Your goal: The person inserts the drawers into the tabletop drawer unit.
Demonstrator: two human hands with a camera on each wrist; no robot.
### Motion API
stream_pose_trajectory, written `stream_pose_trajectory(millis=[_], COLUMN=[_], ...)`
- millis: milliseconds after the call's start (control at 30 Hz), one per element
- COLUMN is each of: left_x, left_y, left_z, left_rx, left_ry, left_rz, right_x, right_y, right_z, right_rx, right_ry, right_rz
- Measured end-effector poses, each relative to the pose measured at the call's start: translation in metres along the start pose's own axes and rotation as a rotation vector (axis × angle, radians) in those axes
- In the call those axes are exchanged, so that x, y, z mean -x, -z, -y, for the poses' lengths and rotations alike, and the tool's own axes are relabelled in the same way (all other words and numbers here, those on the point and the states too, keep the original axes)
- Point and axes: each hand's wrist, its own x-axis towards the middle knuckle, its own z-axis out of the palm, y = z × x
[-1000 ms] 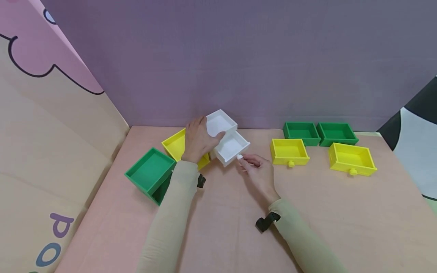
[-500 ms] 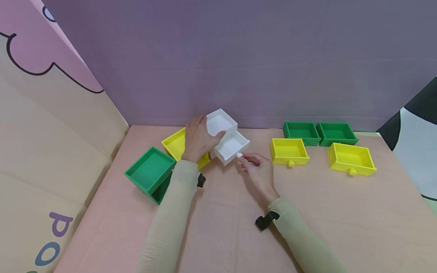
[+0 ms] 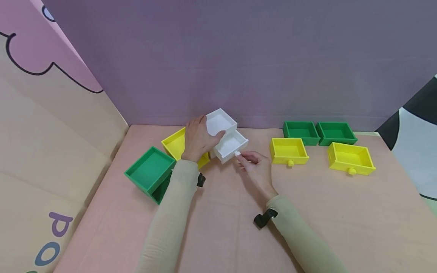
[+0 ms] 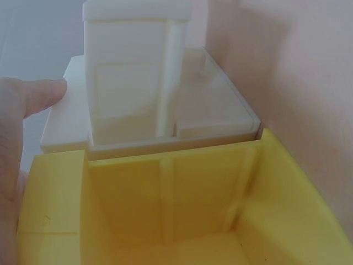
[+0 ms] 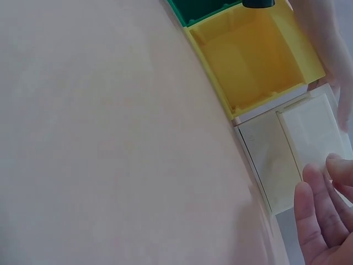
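Near the back of the table a white drawer case (image 3: 221, 122) has a white drawer (image 3: 230, 145) sticking out of its front. My left hand (image 3: 199, 140) grips the case from its left side, thumb along its front. Its far fingers are hidden. My right hand (image 3: 257, 170) pinches the small white drawer knob (image 3: 237, 153) between thumb and fingers. A yellow drawer case (image 4: 165, 204) stands beside the white one, partly under my left hand and with an open compartment facing the left wrist camera.
A green drawer case (image 3: 151, 170) stands at the left, by my left sleeve. To the right are two green drawers (image 3: 301, 132) at the back and two yellow drawers (image 3: 289, 148) in front. A purple wall (image 3: 259, 68) rises behind.
The white drawer has slid slightly into its case, and my right hand has moved a little up and left with its knob. My left hand has stayed in place.
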Motion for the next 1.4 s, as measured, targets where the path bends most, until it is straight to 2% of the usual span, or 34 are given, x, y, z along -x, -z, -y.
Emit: stream_pose_trajectory(millis=[667,1000,1400], left_x=[0.0004,0.0004,0.0006], left_y=[-0.0041,-0.0001,0.0007], left_z=[0.0024,-0.0002,0.0003], left_rx=[0.004,0.003,0.002], left_ry=[0.012,0.014,0.008], left_rz=[0.015,0.009,0.006], right_x=[-0.0032,-0.0034,-0.0067], right_y=[-0.0030,-0.0030,-0.0064], right_z=[-0.0034,0.0017,0.0030], right_rx=[-0.016,-0.007,-0.020], right_ry=[-0.032,-0.006,-0.019], right_rz=[-0.003,0.007,0.010])
